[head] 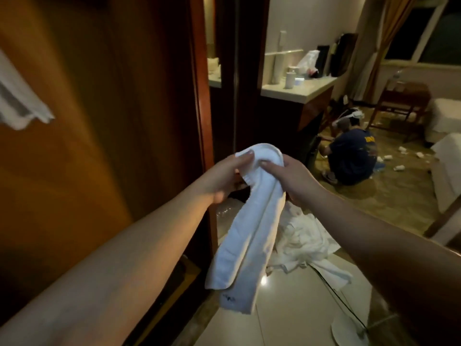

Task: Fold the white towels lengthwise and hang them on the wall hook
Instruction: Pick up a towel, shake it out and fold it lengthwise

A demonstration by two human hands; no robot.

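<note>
The folded white towel (247, 221) hangs doubled over between the two hands, its bend at the top and its long axis running almost straight down toward the tiled floor (294, 308), with the two tails ending side by side below. The left hand (224, 176) pinches the top bend from the towel's left, thumb on the near face and fingers curled behind. The right hand (287, 178) grips the same bend from the towel's right, its fingertips pressed into the cloth just beside the left thumb. Both hands are closed on the towel and neither holds anything else.

Another white towel (20, 101) shows well to the left of the held towel and higher, against the wooden wall panel (99, 96). The hook itself is out of sight, so I judge only that it lies that way. If so, the held towel has to travel up and to the left, and the left hand is the nearer one to lead.

Directly behind the hanging tails, a heap of white linen (306, 240) lies on the floor. Far to the right of the held towel, a person crouches below the tabletop (299, 89).
</note>
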